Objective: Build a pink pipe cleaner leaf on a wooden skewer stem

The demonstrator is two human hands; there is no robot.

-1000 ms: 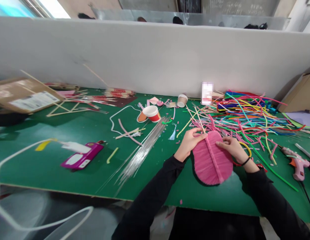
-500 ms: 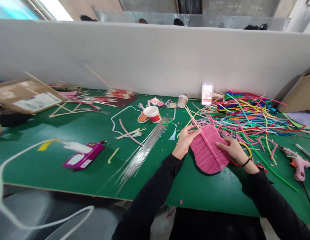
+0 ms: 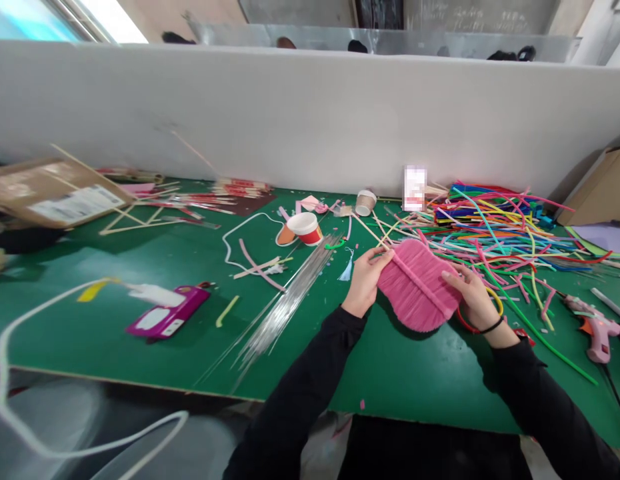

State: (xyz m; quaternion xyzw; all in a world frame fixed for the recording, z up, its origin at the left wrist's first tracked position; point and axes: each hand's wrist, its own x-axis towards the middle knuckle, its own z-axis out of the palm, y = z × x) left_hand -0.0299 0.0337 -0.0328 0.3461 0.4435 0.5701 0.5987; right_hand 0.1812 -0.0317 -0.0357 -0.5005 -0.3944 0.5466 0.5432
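Observation:
Between both hands, just above the table, is a pink fan (image 3: 417, 293) with a fuzzy, ribbed surface like pipe cleaners. A raised pink strip runs slantwise across its middle. From its upper left end a thin wooden stick (image 3: 369, 229) points away toward the back. My left hand (image 3: 365, 281) pinches the fan where the stick meets it, thumb on top. At the opposite right edge my right hand (image 3: 474, 299) grips it, the thumb lying on the face and the other fingers mostly hidden behind. Below my right wrist lies a red and yellow ring (image 3: 497, 303).
A heap of coloured pipe cleaners (image 3: 495, 217) lies at the back right, with a pink glue gun (image 3: 597, 330) at the right. Left of my hands are wire stems (image 3: 285, 307), a paper cup (image 3: 305, 229) and a purple device (image 3: 167, 313). A white partition (image 3: 290, 120) stands behind.
The fan has turned counter-clockwise, its stick swinging left and its far lower end moving right and up. Both hands keep hold, the right thumb now nearer the edge.

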